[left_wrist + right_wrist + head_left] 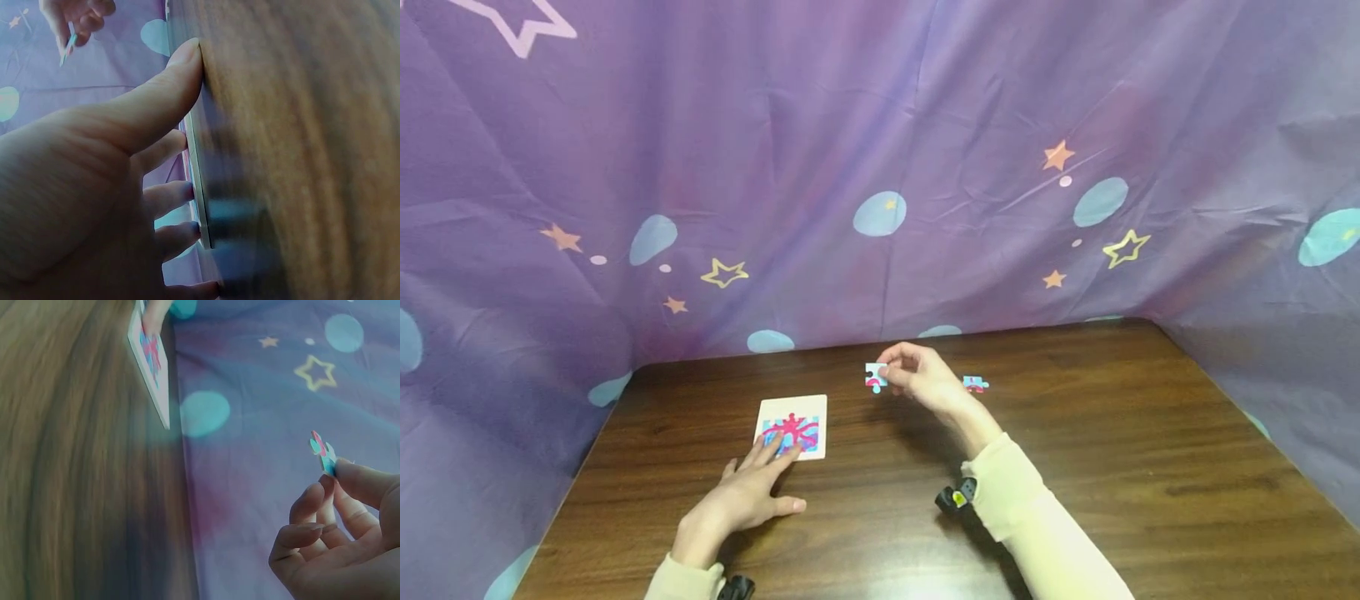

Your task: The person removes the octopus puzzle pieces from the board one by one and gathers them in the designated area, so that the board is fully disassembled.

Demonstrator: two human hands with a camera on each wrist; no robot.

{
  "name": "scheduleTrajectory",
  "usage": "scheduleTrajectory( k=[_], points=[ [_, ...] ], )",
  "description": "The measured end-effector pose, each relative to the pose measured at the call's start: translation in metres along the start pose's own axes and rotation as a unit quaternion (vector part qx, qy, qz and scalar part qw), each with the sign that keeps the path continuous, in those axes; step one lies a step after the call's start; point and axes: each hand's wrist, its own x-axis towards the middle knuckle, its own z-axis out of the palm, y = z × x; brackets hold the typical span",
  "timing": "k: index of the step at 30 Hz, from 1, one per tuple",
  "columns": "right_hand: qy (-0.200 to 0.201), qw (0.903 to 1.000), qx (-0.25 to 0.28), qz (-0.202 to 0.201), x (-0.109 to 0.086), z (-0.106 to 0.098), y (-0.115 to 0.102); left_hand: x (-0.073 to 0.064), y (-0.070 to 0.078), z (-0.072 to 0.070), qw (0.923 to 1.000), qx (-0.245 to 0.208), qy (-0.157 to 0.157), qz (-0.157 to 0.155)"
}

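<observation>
A white puzzle board (793, 406) lies on the table, its lower part filled with pink, blue and purple pieces that show pink tentacle-like arms. Fingertips of my left hand (737, 498) rest on the board's near left part, the fingers spread and fairly straight, the thumb out to the side over the wood. Between thumb and fingertips, my right hand (922, 379) pinches a light-blue and pink puzzle piece (875, 375), raised above the table to the right of the board. In the right wrist view that piece (323, 453) stands edge-up at the fingertips.
Another loose puzzle piece (974, 384) lies on the brown wooden table (880, 517), right of my right hand. A purple curtain (820, 167) with stars and blue spots hangs behind the table and along both sides.
</observation>
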Motion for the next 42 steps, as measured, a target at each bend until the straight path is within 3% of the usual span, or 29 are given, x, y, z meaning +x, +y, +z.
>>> scheduleTrajectory(
  k=[9, 15, 23, 30, 42],
  points=[
    [0.040, 0.9991, 0.011, -0.001, -0.020, -0.049, -0.002, 0.000, 0.003, 0.003, 1.0000, 0.001, -0.003, -0.007],
    [0.084, 0.9964, -0.009, -0.010, -0.034, -0.086, 0.005, 0.001, 0.004, 0.003, 1.0000, 0.001, -0.001, 0.004],
    [0.144, 0.9890, 0.036, -0.003, -0.046, -0.127, 0.018, -0.002, 0.001, 0.001, 0.9999, -0.007, -0.005, 0.006],
    [0.178, 0.9832, -0.025, 0.032, -0.051, -0.154, 0.034, -0.002, 0.000, -0.002, 0.9999, -0.003, -0.006, 0.011],
    [0.205, 0.9729, -0.062, 0.086, -0.060, -0.183, 0.068, -0.002, 0.000, 0.000, 0.9999, -0.006, -0.007, 0.011]
  ],
)
